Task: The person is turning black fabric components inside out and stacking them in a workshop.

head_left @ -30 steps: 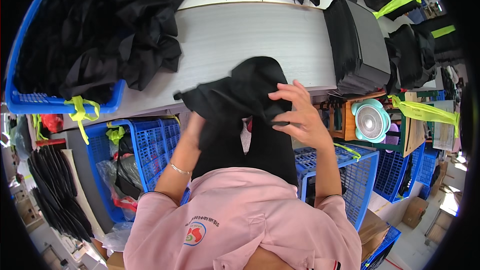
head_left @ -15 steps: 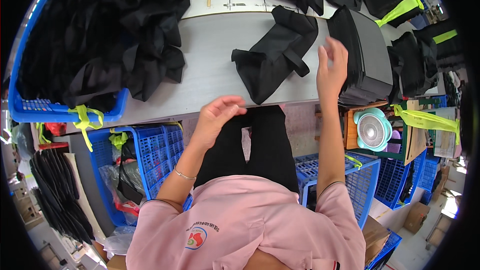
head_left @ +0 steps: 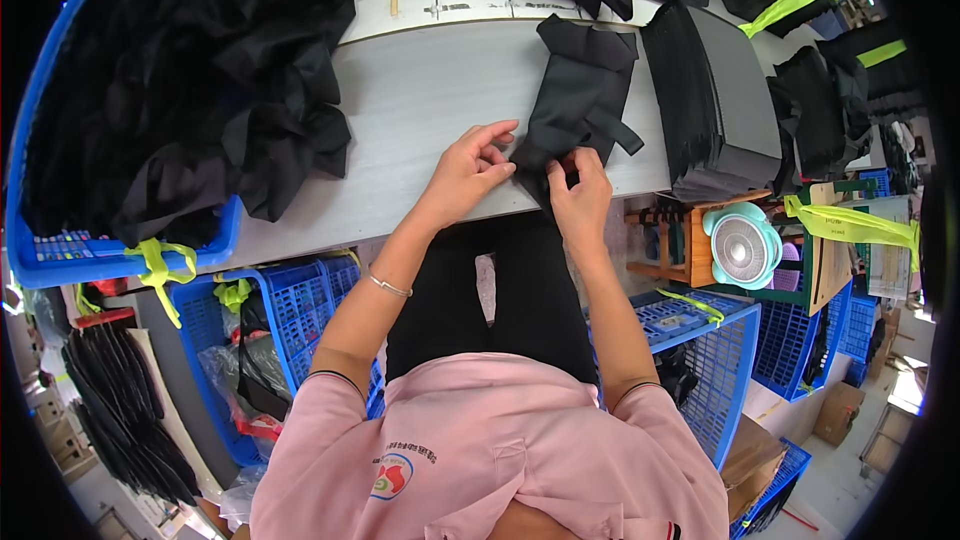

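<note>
A black fabric piece [head_left: 583, 80] with a short strap sticking out on its right side lies on the grey table, its lower end at the near edge. My right hand [head_left: 582, 192] pinches the cloth near that lower end between thumb and fingers. Beside the cloth's lower left edge is my left hand [head_left: 468, 172], its index finger stretched out and apart from the thumb. The thumb tip is at the fabric's edge; whether it presses on the cloth is hard to see.
A blue basket [head_left: 125, 258] heaped with black cloth [head_left: 200, 90] stands at the left. Right of my work is a tall stack of black pieces [head_left: 735, 90]. More black cloth lies along the back. Blue crates [head_left: 715, 380] and a turquoise fan [head_left: 743, 250] are below table level.
My right hand has come down and left from beside the stack onto the cloth. My left hand has moved up and right to its edge. The fabric's left corner has shifted inward.
</note>
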### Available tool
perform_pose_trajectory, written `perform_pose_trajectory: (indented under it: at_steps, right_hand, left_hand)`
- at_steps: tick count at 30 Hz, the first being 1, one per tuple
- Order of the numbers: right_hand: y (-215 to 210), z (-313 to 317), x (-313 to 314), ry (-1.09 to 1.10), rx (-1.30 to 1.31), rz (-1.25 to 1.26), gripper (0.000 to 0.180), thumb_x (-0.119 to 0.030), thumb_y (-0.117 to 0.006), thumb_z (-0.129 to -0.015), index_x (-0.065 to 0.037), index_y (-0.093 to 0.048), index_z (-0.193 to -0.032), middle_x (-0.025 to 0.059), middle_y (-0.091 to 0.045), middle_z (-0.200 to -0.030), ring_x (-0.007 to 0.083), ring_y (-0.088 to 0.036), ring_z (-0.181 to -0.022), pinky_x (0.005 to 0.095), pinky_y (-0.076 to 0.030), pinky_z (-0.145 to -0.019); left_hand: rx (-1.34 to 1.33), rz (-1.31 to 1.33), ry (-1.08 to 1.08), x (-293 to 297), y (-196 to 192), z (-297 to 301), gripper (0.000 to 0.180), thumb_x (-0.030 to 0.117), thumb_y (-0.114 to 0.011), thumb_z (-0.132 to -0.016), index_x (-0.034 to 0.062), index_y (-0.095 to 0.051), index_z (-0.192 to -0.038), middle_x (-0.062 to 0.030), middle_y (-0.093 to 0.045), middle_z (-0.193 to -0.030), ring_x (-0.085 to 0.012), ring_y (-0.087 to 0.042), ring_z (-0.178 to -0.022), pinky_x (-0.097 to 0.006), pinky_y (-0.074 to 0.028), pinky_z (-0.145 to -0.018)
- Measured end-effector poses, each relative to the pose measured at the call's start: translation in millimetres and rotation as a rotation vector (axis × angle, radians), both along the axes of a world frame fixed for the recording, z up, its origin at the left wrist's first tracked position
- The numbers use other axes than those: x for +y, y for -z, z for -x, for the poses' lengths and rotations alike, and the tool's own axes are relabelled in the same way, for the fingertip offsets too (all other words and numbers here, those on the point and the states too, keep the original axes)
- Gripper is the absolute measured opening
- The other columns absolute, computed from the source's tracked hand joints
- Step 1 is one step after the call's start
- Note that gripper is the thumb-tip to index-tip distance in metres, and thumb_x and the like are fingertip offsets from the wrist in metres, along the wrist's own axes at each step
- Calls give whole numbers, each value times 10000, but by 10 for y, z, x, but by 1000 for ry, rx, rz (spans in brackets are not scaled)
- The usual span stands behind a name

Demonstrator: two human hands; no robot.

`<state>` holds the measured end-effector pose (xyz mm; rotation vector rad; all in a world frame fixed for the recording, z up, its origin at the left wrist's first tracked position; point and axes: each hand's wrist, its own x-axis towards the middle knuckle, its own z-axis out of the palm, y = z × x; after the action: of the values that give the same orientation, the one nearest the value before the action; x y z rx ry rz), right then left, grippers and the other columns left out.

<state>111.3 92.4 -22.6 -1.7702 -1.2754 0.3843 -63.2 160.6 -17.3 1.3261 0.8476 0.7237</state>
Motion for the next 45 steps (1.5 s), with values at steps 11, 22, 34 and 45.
perform_pose_trajectory:
  at_steps: [11, 22, 34, 45]
  right_hand:
    - [25, -130, -37, -1, -24, 56, 175, -53, -669, -762, 13, -604, -911, 156, -622, -894, 390, -603, -836, 441, -482, -737]
    - [-165, -186, 4, -178, 70, -75, 182, -51, -725, -785, 31, -567, -820, 157, -594, -781, 356, -570, -685, 385, -463, -626]
    - [-126, -75, -106, 118, -67, -188, 280, -98, -685, -913, -50, -572, -1165, 137, -652, -826, 270, -650, -691, 359, -514, -648]
    - [98, -476, -73, 57, 11, -233, 233, 11, -619, -886, 1, -629, -1119, 143, -690, -1030, 242, -690, -894, 325, -526, -768]
  left_hand:
    - [34, -190, 286, 188, -260, -90, 244, 177, -810, -813, 21, -658, -924, -16, -629, -923, -109, -584, -802, -269, -487, -733]
    - [323, -674, 22, -90, -451, -110, 353, 104, -798, -751, 25, -458, -801, -66, -467, -709, -187, -457, -612, -310, -405, -579]
    - [253, -698, -566, -476, -417, -149, 212, -122, -682, -692, 26, -619, -831, -87, -607, -883, -211, -573, -732, -316, -480, -632]
    - [322, -945, -403, -177, -384, -229, 277, -134, -647, -745, 48, -712, -943, -81, -650, -1026, -282, -597, -967, -367, -512, -794]
